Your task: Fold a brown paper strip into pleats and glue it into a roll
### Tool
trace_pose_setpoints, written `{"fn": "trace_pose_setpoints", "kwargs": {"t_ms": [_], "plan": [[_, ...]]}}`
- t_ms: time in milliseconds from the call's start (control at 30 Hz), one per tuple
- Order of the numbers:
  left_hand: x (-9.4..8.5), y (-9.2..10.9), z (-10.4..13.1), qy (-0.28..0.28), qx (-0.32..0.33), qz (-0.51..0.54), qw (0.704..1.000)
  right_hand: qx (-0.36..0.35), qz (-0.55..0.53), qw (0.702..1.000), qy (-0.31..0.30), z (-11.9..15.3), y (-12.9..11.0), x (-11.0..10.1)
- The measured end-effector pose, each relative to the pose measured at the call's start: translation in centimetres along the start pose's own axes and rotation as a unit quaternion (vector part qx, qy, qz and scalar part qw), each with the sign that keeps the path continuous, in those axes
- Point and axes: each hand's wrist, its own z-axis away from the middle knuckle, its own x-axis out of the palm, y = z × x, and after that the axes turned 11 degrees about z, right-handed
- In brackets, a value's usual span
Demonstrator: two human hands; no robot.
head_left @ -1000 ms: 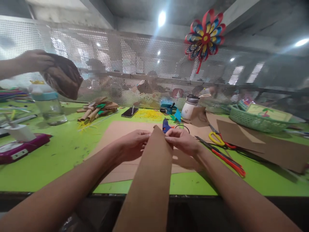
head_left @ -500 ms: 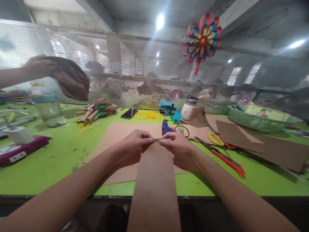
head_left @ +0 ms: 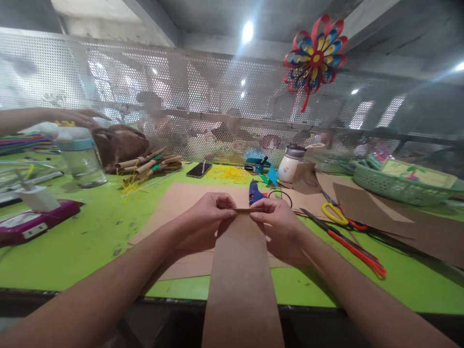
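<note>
A long strip of brown kraft paper (head_left: 242,270) runs from between my hands down past the table's front edge. My left hand (head_left: 210,217) pinches the left corner of its far end, thumb against fingers. At the right corner of that same end, my right hand (head_left: 279,220) grips it in a like pinch. The far edge looks narrowly folded or rolled between the two. Under my hands lie larger sheets of brown paper (head_left: 174,200) on the green table. Just beyond my right hand is a blue glue gun (head_left: 255,192), partly hidden.
Scissors with yellow handles (head_left: 334,213) and a red-handled cutter (head_left: 358,253) lie right. A green basket (head_left: 402,183) stands beyond brown card (head_left: 431,232). Left are a purple power strip (head_left: 39,222), a water jar (head_left: 82,164) and another person's hand (head_left: 76,116) near a brown bag (head_left: 123,145).
The other person's hand has set the brown bag down behind the jar and let go. My view has turned slightly left. My hands keep their pinch on the strip's far end.
</note>
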Motion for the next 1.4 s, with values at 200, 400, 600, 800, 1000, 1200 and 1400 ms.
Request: {"fn": "trace_pose_setpoints", "kwargs": {"t_ms": [200, 400, 600, 800, 1000, 1200, 1400], "plan": [[0.2, 0.3, 0.1, 0.01, -0.001, -0.007, 1.0, 0.028, -0.086, 0.996, -0.018, 1.2, -0.5, 0.6], [0.1, 0.1, -0.1, 0.022, 0.018, -0.027, 0.999, 0.065, -0.165, 0.984, -0.035, 2.2, -0.9, 1.1], [0.6, 0.9, 0.4, -0.064, -0.001, -0.04, 0.997, 0.053, -0.149, 0.987, -0.03, 1.8, -0.4, 1.6], [0.3, 0.7, 0.6, -0.082, -0.043, -0.055, 0.994, 0.045, -0.125, 0.991, -0.004, 1.5, 0.5, 2.2], [0.3, 0.5, 0.4, -0.105, -0.083, -0.041, 0.99, 0.032, -0.151, 0.988, -0.012, 1.6, 0.3, 2.4], [0.4, -0.5, 0.1, -0.102, -0.097, -0.028, 0.99, 0.024, -0.126, 0.992, -0.005, 1.7, 0.2, 2.5], [0.3, -0.4, 0.1, -0.11, -0.092, -0.076, 0.987, -0.024, -0.095, 0.995, 0.013, 1.7, 0.4, 2.8]]}}
